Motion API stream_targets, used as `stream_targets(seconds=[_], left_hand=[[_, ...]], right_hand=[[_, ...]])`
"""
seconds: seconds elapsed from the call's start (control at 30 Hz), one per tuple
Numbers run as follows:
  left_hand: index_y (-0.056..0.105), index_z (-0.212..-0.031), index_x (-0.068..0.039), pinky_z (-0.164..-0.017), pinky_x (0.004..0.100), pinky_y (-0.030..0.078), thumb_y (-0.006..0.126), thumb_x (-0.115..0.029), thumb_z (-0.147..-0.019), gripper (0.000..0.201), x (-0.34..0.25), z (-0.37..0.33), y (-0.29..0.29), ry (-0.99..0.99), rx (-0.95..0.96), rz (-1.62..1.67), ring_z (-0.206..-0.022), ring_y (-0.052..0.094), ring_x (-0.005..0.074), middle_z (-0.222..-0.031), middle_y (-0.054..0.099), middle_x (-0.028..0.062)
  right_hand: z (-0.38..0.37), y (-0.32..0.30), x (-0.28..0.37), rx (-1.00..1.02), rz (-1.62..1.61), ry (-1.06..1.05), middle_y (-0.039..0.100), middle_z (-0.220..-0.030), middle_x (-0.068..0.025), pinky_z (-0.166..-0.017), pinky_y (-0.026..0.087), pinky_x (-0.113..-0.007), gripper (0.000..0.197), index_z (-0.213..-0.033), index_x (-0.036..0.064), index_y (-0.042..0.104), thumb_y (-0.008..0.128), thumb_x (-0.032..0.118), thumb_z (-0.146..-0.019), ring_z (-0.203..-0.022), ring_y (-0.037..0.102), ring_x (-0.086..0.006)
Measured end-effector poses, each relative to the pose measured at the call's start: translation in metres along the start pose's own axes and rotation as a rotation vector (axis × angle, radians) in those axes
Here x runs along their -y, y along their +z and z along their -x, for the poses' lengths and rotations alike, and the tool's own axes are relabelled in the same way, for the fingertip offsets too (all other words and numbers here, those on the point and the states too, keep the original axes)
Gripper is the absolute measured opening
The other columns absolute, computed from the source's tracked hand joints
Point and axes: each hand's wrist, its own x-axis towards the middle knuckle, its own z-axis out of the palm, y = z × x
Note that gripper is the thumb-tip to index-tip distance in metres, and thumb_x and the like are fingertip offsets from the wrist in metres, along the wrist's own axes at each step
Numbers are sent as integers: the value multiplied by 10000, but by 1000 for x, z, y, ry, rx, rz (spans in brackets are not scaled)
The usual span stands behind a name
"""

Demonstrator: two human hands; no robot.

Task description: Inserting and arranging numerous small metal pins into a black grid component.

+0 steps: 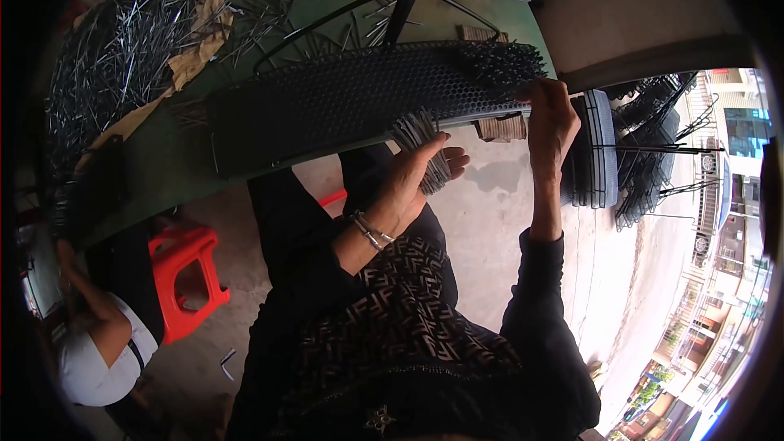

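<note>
My left hand (408,180) is closed round a bundle of thin grey-black sticks (418,132), thumb across them, just off the near edge of a long black panel full of round holes (327,90). At the panel's right end, many dark sticks (510,61) stand packed upright in the holes. My right hand (554,126) is at that end, with its fingertips pinched together close to the standing sticks. Whatever lies between those fingertips is too small to make out.
The panel rests on a green table (155,188) with wooden blocks (500,129) under its right end. Loose sticks (139,24) are heaped on brown paper at the far left. A black wire frame (400,12) stands behind. Stacked panels (600,147) are at right, a red stool (192,278) and another person (102,343) at left.
</note>
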Motion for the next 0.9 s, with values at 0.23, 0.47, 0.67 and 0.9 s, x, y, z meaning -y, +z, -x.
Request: stream_targets(seconds=[0.23, 0.47, 0.67, 0.9], left_hand=[[603, -983, -32, -767, 389, 601, 680, -186, -894, 194, 1, 0, 3, 20, -21, 39, -874, 707, 275, -958, 689, 154], [618, -1074, -56, -739, 365, 586, 644, -228, -923, 231, -3, 6, 2, -43, -41, -56, -911, 702, 260, -1012, 686, 137], [598, -1164, -35, -713, 365, 587, 602, -248, -946, 305, 1, 7, 1, -12, -31, -61, -870, 698, 246, -1004, 682, 143], [644, -1055, -30, -650, 335, 569, 610, -224, -944, 226, 3, 8, -4, 11, -36, -105, -705, 632, 168, -810, 661, 75]], right_hand=[[-1, 14, -15, -7, 84, -82, 684, -754, -94, -635, 505, -287, 95, -949, 29, 634, 553, 12, -901, -677, 670, -173], [-7, 10, -9, 82, 119, -48, 684, -760, -108, -608, 502, -298, 55, -942, 34, 628, 579, 42, -920, -671, 680, -182], [-5, 11, -8, 64, 102, -43, 685, -768, -115, -602, 505, -297, 47, -947, 30, 628, 597, 42, -912, -681, 691, -181], [-7, 11, -9, 115, 139, -40, 713, -805, -68, -691, 519, -248, 117, -984, 7, 651, 592, 99, -943, -749, 696, -112]])
